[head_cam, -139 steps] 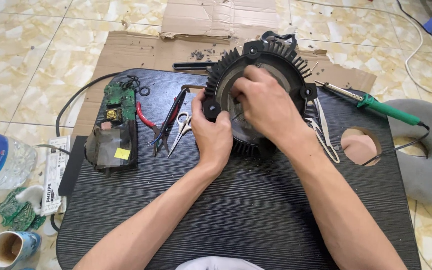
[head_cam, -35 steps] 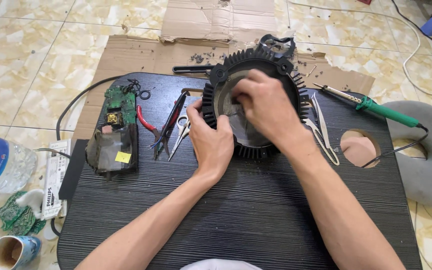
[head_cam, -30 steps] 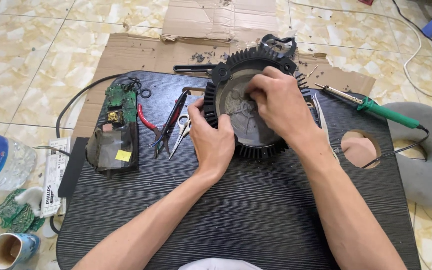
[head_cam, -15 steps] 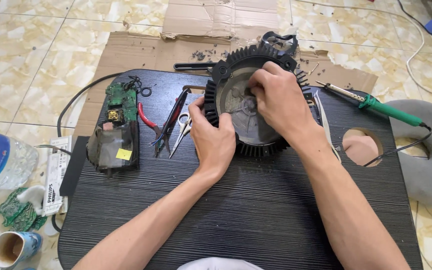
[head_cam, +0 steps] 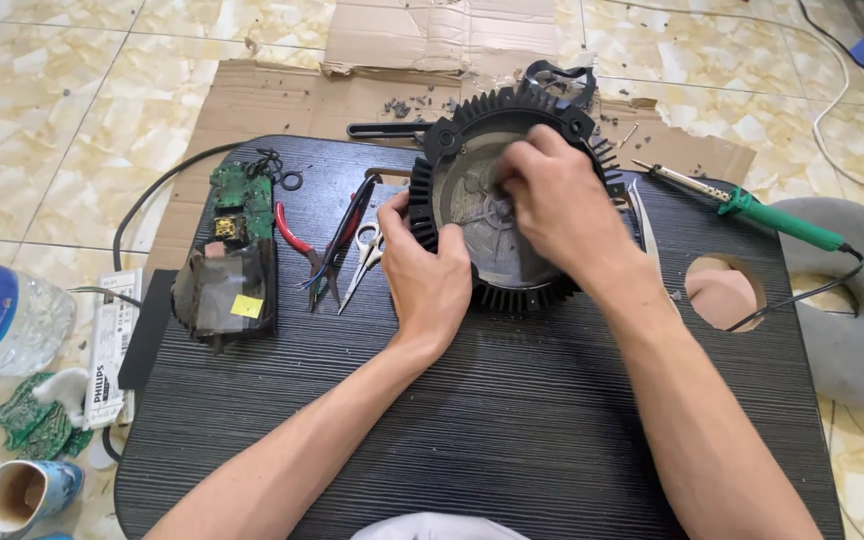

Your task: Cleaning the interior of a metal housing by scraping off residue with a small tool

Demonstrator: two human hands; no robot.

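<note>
Head view is showing a round finned housing (head_cam: 512,215) lying on the far middle of a black board (head_cam: 472,420). Left hand (head_cam: 427,275) is clamping the housing's near-left rim, fingers closed on it. Right hand (head_cam: 557,210) is resting over the disc inside, fingertips pinched, perhaps on something too small to make out. Pliers (head_cam: 337,240) and scissors (head_cam: 364,262) are lying just left.

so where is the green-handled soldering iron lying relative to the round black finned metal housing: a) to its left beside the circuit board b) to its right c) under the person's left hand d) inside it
b: the green-handled soldering iron lies on the black ribbed board, right of the round black finned metal housing, clear of both hands.
</note>
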